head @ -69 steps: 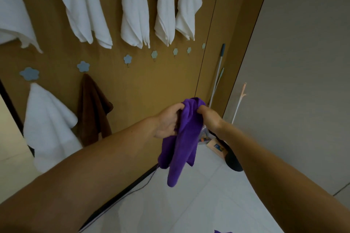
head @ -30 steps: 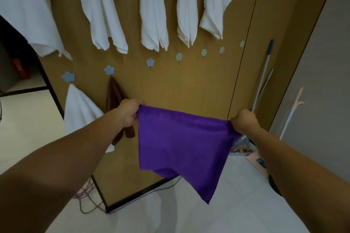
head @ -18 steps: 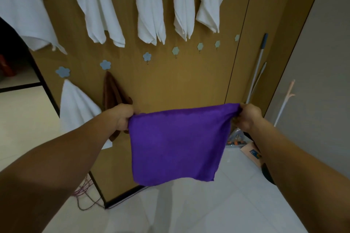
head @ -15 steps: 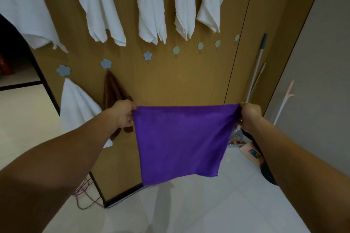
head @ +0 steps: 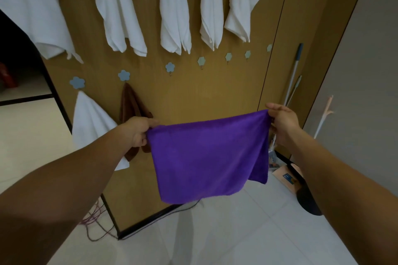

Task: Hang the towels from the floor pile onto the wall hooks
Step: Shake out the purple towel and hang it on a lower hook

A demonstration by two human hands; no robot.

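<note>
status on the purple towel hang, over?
Left hand and right hand each pinch a top corner of the purple towel, spread flat. Not hooked yet. Free flower hook ahead, nothing in the way.

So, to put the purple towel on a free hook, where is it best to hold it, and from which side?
Probably grip the purple towel at its top edge, from above. The left hand and right hand pinch the two upper corners, so that edge is stretched and the cloth hangs flat. Bunching the edge near one corner should make a small fold to catch on an empty blue flower hook above.
</note>
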